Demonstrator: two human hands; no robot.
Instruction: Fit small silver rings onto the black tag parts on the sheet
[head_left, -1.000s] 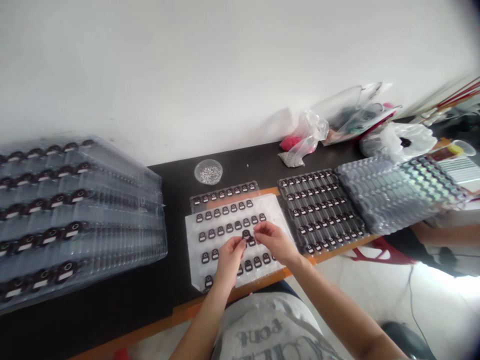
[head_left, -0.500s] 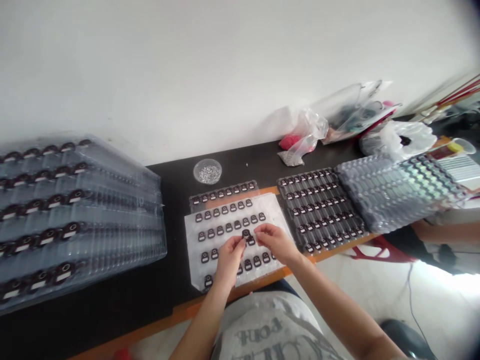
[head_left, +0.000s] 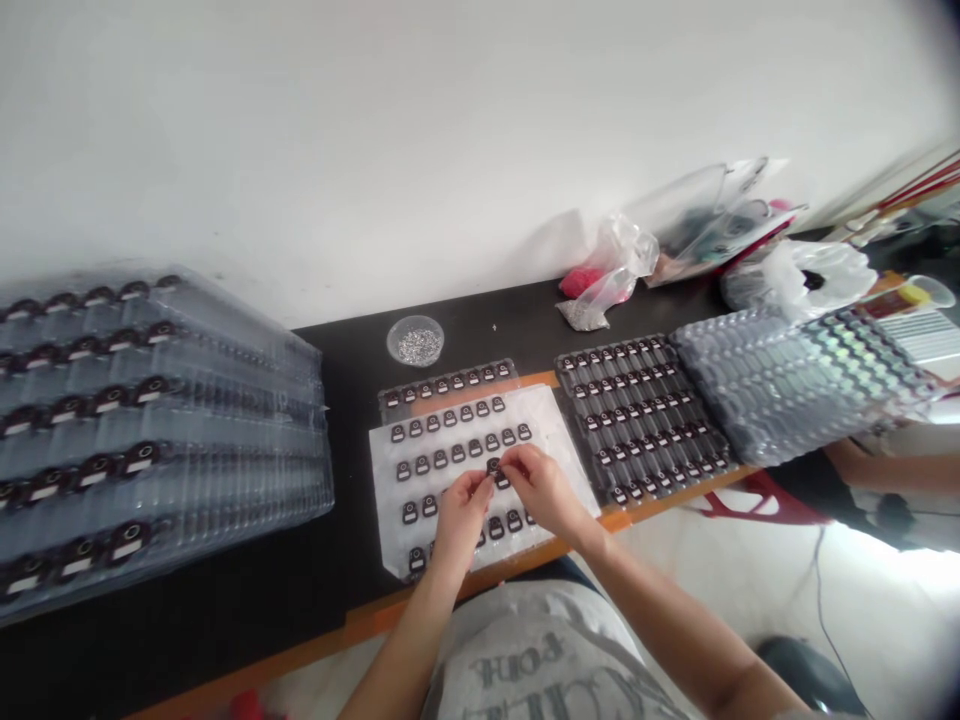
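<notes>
Piece (head_left: 493, 466) in left hand (head_left: 463, 508), partly hidden.

Left hand (head_left: 463, 508) pinches small dark piece (head_left: 493, 467) over white sheet (head_left: 559, 430) bearing rows of similar pieces (head_left: 440, 459); right hand (head_left: 544, 492) fingers just beside it, contact unclear. Bowl (head_left: 403, 324) of silvery bits (head_left: 420, 347) behind, filled tray (head_left: 622, 366) right, stacked trays (head_left: 259, 425) left.

Dark lettering (head_left: 519, 664) on grey shirt (head_left: 555, 612): too blurred to read.
</notes>
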